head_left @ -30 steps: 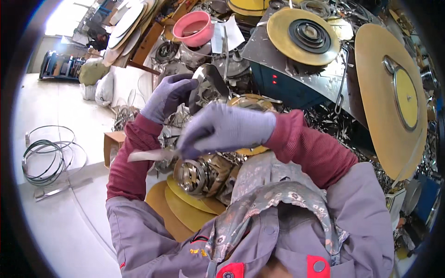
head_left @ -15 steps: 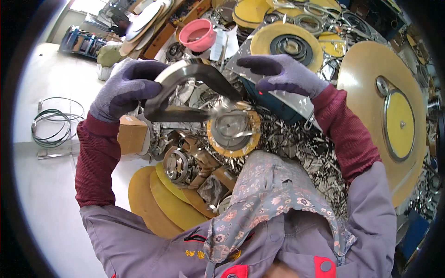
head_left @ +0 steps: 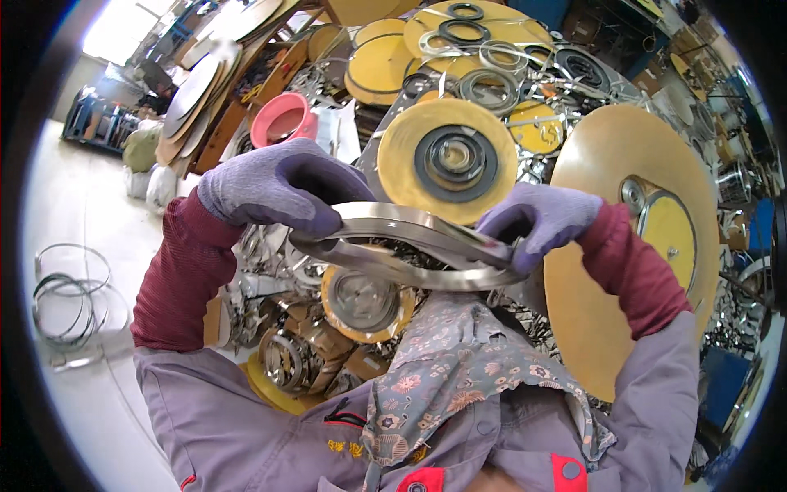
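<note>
A shiny metal ring, a loop of wide steel strip [head_left: 410, 272], is held up in front of me, seen nearly edge-on. My left hand [head_left: 279, 184], in a purple-grey glove, pinches its left side between thumb and fingers. At the right end of the ring, my gloved right hand [head_left: 545, 221] is closed on the band. Behind it lies a round yellow disc [head_left: 393, 152] with a dark ring and smaller metal rings stacked at its centre. Below the held ring is a smaller orange-yellow disc [head_left: 329, 307] carrying a coil of metal strip.
A pink bowl [head_left: 307, 123] stands beyond my left hand. A large tan disc [head_left: 574, 328] leans at the right. Metal strip scraps [head_left: 525, 328] are heaped around my patterned apron [head_left: 484, 361]. Wire coils [head_left: 61, 295] lie on the floor at left.
My right hand, earlier open and apart from the metal ring, now grips its right end. The ring has swung flatter and moved right with my left hand. The whole view has shifted.
</note>
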Demonstrator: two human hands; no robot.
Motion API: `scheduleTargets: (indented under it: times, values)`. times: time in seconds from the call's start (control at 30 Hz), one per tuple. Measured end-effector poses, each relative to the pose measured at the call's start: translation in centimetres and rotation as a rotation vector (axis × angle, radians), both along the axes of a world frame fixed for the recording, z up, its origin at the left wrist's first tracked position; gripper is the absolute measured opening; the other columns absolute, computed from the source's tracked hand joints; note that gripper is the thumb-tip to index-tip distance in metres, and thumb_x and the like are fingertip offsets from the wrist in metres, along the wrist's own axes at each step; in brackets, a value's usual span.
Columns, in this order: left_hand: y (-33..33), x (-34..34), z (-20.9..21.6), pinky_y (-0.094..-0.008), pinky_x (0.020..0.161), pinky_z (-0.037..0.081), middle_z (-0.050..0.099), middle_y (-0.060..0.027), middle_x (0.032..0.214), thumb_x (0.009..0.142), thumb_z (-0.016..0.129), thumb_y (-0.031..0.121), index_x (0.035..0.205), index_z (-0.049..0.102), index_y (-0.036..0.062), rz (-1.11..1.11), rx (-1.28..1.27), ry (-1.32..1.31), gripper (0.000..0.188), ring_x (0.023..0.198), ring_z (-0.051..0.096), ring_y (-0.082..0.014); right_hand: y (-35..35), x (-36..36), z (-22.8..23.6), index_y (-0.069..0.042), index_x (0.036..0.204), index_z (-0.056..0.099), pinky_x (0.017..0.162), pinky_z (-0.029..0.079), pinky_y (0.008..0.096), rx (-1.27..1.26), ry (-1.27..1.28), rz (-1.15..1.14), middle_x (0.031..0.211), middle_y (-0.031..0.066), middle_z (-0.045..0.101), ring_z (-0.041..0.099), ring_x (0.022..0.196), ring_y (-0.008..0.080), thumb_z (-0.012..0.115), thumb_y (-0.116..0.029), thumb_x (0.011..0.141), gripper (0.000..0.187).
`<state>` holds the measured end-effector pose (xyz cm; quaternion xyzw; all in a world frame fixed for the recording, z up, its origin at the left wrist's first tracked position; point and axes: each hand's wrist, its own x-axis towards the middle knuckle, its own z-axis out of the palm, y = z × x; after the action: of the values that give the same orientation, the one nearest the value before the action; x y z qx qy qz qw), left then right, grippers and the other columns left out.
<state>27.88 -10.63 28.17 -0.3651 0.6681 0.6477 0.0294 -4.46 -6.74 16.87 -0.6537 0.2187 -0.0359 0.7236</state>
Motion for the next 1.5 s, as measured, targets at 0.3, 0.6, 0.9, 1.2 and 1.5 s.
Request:
scheduleTargets:
  times: [0.3,0.6,0.9,1.2,1.5]
  values:
    - [-14.3,-2.6,-8.4,-0.0354,0.07,0.047,0.058,-0.011,0.084,0.066,0.068,0.013,0.1,0.062,0.0058,-0.461,-0.795,0.072,0.035,0.077,0.059,-0.0272,-13.2,-1.6,1.8,-0.003,0.111,0.06,0.089,0.047,0.0336,-0.718,0.32,-0.078,0.104,0.0128,0.06,0.06,0.097,0.0252,0.072,-0.006,0.067,0.046]
    - [-10.9,-2.9,-25.0,-0.0392,0.077,0.047,0.049,-0.0149,0.095,0.07,0.067,0.017,0.106,0.056,0.0061,-0.461,-0.956,-0.012,0.04,0.088,0.054,-0.0297,-10.8,-1.9,-12.6,-0.006,0.111,0.056,0.089,0.045,0.0388,-1.057,0.412,-0.054,0.107,0.0122,0.056,0.056,0.101,0.029,0.061,-0.003,0.07,0.041]
    - [-7.4,-3.4,-25.9,-0.0377,0.076,0.048,0.05,-0.0118,0.096,0.072,0.064,0.015,0.109,0.057,0.0075,-0.479,-0.917,-0.061,0.039,0.089,0.053,-0.0274,-9.2,-2.7,-14.5,-0.007,0.112,0.057,0.091,0.043,0.0408,-1.114,0.374,-0.063,0.109,0.0106,0.055,0.053,0.103,0.0295,0.063,-0.005,0.07,0.043]
    - [-7.0,-3.3,-26.0,-0.0369,0.074,0.048,0.051,-0.01,0.094,0.069,0.063,0.013,0.108,0.058,0.0086,-0.511,-1.003,-0.119,0.039,0.087,0.054,-0.0262,-6.0,-2.5,-15.6,-0.008,0.115,0.057,0.095,0.04,0.0404,-1.157,0.411,-0.121,0.11,0.0101,0.054,0.05,0.107,0.028,0.057,-0.009,0.075,0.04]
    - [-7.9,-3.3,-26.0,-0.0388,0.082,0.043,0.051,-0.0099,0.099,0.073,0.064,0.018,0.112,0.057,0.0128,-0.521,-0.886,-0.098,0.041,0.094,0.053,-0.0272,-4.1,0.1,-16.0,-0.008,0.114,0.056,0.096,0.039,0.0436,-0.95,0.448,-0.334,0.108,0.0113,0.054,0.049,0.107,0.0305,0.072,-0.013,0.065,0.051]
